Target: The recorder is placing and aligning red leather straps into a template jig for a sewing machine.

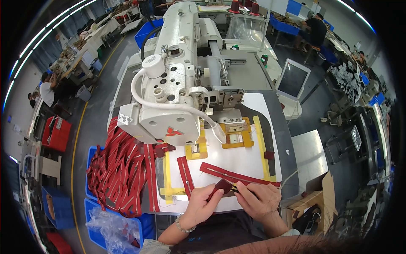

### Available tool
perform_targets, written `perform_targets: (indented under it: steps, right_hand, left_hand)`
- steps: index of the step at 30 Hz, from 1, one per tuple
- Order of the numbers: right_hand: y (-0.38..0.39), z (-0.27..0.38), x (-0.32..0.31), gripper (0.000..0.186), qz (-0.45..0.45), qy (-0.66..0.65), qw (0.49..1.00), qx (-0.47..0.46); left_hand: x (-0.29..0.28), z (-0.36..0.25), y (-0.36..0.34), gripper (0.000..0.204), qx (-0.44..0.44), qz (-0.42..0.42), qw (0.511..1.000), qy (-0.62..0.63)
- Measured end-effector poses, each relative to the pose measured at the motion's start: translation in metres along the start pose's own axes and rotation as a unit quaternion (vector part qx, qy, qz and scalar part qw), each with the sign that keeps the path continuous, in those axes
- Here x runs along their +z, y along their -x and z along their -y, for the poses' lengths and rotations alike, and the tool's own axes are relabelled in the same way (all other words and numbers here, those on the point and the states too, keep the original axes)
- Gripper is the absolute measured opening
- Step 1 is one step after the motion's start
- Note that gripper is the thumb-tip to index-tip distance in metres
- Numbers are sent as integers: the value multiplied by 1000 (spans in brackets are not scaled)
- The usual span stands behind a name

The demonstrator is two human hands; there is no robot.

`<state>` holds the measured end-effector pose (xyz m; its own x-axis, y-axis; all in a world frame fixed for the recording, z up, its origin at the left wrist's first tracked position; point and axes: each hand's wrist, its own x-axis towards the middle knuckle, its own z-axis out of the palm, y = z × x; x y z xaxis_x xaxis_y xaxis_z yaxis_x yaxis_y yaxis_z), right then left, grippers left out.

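1. Both hands meet at the near edge of the white work table (237, 158): my left hand (206, 202) pinches a small dark red leather piece (223, 185) between thumb and fingers, and my right hand (259, 200) is closed on the same piece from the other side, fingers curled around a thin dark item I cannot identify.
2. Behind them, a large white industrial sewing machine (177, 80) fills the middle of the table, a curved white tube arching down from its head.
3. At my left, a heap of red zipper strips (120, 169) drapes over the table's edge, above blue plastic bins (95, 211).
4. Just beyond my fingers, a long red zipper strip (237, 174) lies slanted across the white surface, its near end close to the leather piece.
5. A shorter red strip (185, 174) lies just left of my left hand, crossing yellow tape marks (169, 178).
6. Under the machine head sits a yellow clamp frame (237, 133).
7. At my right, an open cardboard box (315, 199) stands beside the table; a tablet screen (292, 79) leans farther back.
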<state>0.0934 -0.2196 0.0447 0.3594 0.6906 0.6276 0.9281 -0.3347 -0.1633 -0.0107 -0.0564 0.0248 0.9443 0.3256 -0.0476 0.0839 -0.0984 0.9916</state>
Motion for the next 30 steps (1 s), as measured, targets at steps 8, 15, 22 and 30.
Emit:
perform_targets:
  steps: [8, 15, 22, 30]
  right_hand:
    - [0, 1, 0, 37, 0, 10, 1000, -2]
    - [-1, 1, -2, 37, 9, 8, 1000, -3]
    - [3, -1, 2, 34, 1, -4, 1000, -2]
    - [6, 1, 2, 39, -7, -47, 999, 22]
  left_hand:
    - [3, 0, 0, 14, 51, -38, 997, -41]
    - [2, -2, 1, 12, 70, -38, 994, -69]
    - [0, 0, -1, 15, 47, -15, 998, -46]
    - [1, -3, -2, 22, -30, 26, 997, 59]
